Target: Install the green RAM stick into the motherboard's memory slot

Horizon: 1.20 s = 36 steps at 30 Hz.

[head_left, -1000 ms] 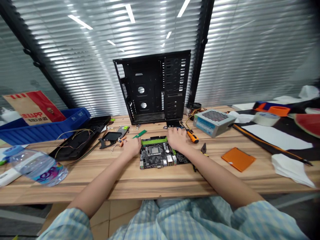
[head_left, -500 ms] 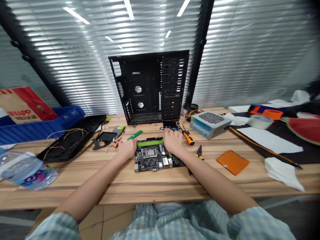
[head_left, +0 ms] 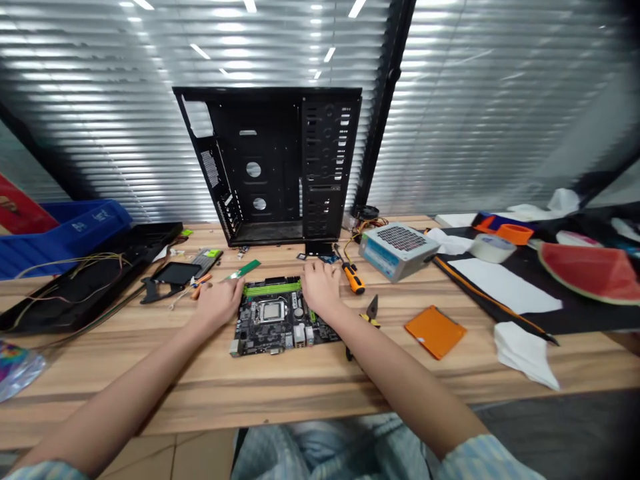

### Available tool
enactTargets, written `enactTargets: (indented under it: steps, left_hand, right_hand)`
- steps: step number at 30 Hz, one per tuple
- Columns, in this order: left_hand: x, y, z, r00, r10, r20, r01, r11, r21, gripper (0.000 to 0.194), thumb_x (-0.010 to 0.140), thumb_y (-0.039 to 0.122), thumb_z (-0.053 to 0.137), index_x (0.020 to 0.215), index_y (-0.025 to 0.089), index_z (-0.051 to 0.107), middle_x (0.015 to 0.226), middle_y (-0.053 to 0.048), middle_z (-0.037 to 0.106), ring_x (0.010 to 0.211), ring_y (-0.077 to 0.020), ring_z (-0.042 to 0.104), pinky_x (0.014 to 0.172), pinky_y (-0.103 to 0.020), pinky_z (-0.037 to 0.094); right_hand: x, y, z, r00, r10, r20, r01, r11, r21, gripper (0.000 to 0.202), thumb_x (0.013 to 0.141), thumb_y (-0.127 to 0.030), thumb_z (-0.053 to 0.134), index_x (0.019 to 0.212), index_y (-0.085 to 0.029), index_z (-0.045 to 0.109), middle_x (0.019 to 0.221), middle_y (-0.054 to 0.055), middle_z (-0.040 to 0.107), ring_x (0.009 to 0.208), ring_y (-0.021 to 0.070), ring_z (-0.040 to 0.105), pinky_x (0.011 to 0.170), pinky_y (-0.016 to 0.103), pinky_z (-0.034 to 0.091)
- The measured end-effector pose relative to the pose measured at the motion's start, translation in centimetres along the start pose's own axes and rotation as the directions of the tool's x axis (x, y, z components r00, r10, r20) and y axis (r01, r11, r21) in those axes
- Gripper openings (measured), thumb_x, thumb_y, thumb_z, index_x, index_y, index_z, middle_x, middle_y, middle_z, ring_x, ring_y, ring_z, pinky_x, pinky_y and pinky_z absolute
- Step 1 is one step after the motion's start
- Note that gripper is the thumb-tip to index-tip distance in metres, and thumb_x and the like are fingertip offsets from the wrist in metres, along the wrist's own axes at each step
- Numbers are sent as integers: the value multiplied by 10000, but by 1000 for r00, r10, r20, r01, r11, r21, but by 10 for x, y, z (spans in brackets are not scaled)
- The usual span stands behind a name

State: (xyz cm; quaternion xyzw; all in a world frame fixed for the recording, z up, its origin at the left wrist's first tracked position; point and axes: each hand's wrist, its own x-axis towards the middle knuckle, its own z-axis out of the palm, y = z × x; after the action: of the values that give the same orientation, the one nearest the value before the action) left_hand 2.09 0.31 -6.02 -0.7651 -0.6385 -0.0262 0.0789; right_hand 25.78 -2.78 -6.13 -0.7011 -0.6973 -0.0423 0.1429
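A black motherboard (head_left: 273, 312) with green memory slots and a bare processor socket lies flat on the wooden table. My left hand (head_left: 220, 301) touches its upper left edge, fingers closed round that edge. Over the board's upper right part rests my right hand (head_left: 321, 288), its fingers slightly apart on the far side; whether it grips the board is hard to see. A green memory stick (head_left: 245, 269) lies just beyond the left hand. To the right of my right hand is an orange and black screwdriver (head_left: 353, 277). Pliers (head_left: 371, 312) are partly hidden by my right forearm.
Behind the board stands an open black computer case (head_left: 275, 167). A power supply (head_left: 397, 248), an orange square case (head_left: 435, 331), tape (head_left: 493, 248) and white paper (head_left: 505, 285) lie right. At left are a blue bin (head_left: 95, 223), a black panel (head_left: 90, 287) and a bottle (head_left: 17, 367).
The whole view has shifted, so the table items appear further left. Both hands stay at the motherboard in nearly the same places on it.
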Motion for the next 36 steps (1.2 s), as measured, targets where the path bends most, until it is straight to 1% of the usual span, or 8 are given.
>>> enactTargets:
  steps: [3,6,11,15,19,25,31,36]
  left_hand:
    - [-2,4,-4,1000,-7,-18,7,1000,-18,587,961,470,174,861,179,674,885,-135,731,886,-301,666,893,-450,378]
    - [-5,6,-8,999,-17,-31,15,998,-57,579,928,548,228,710,198,635,773,-98,724,833,-280,663,905,-434,363]
    - [-8,5,-6,998,-28,-60,26,999,-40,564,886,593,276,613,196,570,655,-89,693,751,-277,656,882,-426,361]
    - [-7,4,-3,996,18,-87,-21,999,-35,582,890,587,251,603,191,565,645,-96,689,735,-281,658,914,-445,334]
    - [-7,3,-2,997,35,-73,-37,999,-26,552,886,557,258,669,189,608,706,-106,707,748,-294,655,859,-445,348]
    - [-6,2,-1,997,51,-50,-50,999,10,493,877,471,269,698,184,628,729,-120,711,782,-309,658,823,-429,359]
    - [-7,6,-4,996,63,-60,-60,997,49,492,897,455,260,724,182,631,729,-120,707,771,-304,657,775,-401,369]
    - [-9,10,-5,997,50,-61,-47,997,54,471,900,431,270,727,175,626,749,-131,709,773,-318,654,771,-417,367]
  right_hand:
    - [0,3,-4,999,-41,-29,42,999,34,409,961,-383,299,1113,-151,599,1157,179,609,1069,310,494,923,493,306]
    - [0,3,-4,997,-78,-6,78,996,52,436,944,-441,343,1071,-133,625,1108,183,646,1038,308,531,945,521,277]
    - [3,3,0,994,-106,5,106,992,68,395,906,-421,421,990,-119,660,1018,186,687,1009,304,575,930,502,273]
    - [6,4,1,995,-99,21,96,991,95,379,889,-411,433,927,-124,678,959,173,704,961,294,612,929,506,255]
    - [7,2,2,995,-99,20,96,989,109,346,877,-358,433,914,-127,688,943,169,708,938,285,627,918,481,266]
    - [9,-3,5,996,-86,6,84,988,127,308,868,-289,430,884,-130,692,931,163,712,903,266,639,899,456,281]
    - [9,-4,6,995,-101,-20,103,990,99,294,865,-264,434,866,-129,695,913,166,713,855,254,647,845,426,291]
    - [9,-6,4,993,-113,26,112,993,48,292,878,-269,439,907,-133,696,934,171,712,878,249,645,863,425,269]
